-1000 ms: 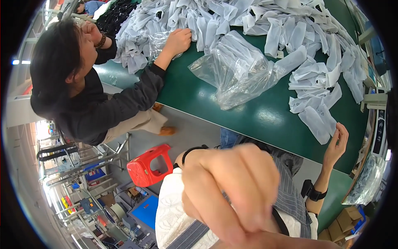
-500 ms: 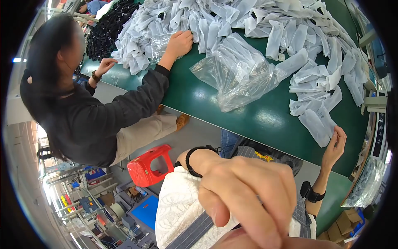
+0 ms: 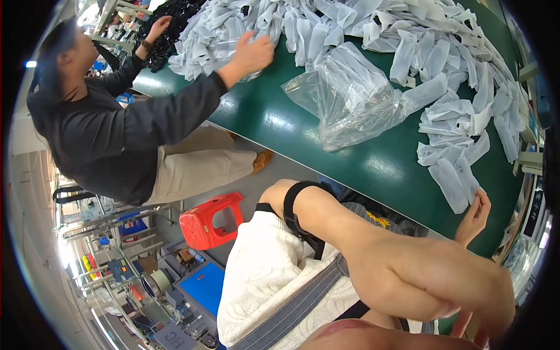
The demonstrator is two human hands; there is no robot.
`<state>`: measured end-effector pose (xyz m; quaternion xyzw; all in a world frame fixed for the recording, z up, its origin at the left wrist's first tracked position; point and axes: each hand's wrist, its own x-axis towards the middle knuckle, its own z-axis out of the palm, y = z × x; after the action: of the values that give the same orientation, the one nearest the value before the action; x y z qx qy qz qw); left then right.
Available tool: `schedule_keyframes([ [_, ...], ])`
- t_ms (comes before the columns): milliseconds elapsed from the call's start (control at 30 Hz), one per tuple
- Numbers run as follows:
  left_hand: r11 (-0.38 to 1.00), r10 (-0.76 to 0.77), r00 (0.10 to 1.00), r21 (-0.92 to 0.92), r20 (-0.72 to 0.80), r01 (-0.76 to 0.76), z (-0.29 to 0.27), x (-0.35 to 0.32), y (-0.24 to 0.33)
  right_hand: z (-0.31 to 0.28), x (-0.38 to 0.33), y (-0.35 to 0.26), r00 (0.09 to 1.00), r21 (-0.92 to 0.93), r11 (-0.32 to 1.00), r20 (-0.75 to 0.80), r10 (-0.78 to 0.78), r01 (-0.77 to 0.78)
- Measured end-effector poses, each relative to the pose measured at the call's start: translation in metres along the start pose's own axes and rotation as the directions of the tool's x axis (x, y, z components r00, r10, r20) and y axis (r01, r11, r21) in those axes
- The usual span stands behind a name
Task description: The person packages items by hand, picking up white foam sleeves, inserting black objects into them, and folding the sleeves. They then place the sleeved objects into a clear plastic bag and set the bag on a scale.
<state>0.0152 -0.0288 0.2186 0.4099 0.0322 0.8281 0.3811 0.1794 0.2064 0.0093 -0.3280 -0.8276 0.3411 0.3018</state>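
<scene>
white pouch (image 3: 464,179) with dark print (image 3: 459,170)

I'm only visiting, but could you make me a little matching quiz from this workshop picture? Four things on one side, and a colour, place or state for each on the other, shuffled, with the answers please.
Things:
1. Stool
2. Plastic bag
3. Wearer's left hand
4. Wearer's right hand

Descriptions:
A. Looming large in the foreground, at lower right
B. At the lower end of a white pouch
C. Red, standing on the floor
D. See-through, lying on the green table

Right pairs: 1-C, 2-D, 3-A, 4-B
</scene>
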Motion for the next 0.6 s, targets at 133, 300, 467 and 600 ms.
schedule_keyframes([
  [133, 0.996, -0.087, 0.994, 0.016, 0.063, 0.086, -0.009, -0.013, 0.001, -0.002, -0.004, 0.006, 1.000, -0.013, 1.000, -0.009, -0.028, 0.028],
  [300, 0.980, -0.197, 0.968, 0.017, 0.156, 0.197, -0.024, -0.041, 0.010, -0.002, -0.001, -0.011, 0.998, -0.064, 0.996, 0.017, -0.062, 0.063],
  [467, 0.981, -0.185, 0.982, 0.044, -0.043, 0.186, -0.020, -0.029, -0.013, 0.003, 0.005, -0.019, 0.997, -0.013, 0.998, -0.026, -0.068, 0.068],
  [600, 0.957, -0.215, 0.970, -0.174, 0.110, 0.232, -0.009, 0.000, -0.028, 0.004, 0.009, -0.050, 0.998, -0.090, 0.996, -0.063, -0.015, 0.009],
])
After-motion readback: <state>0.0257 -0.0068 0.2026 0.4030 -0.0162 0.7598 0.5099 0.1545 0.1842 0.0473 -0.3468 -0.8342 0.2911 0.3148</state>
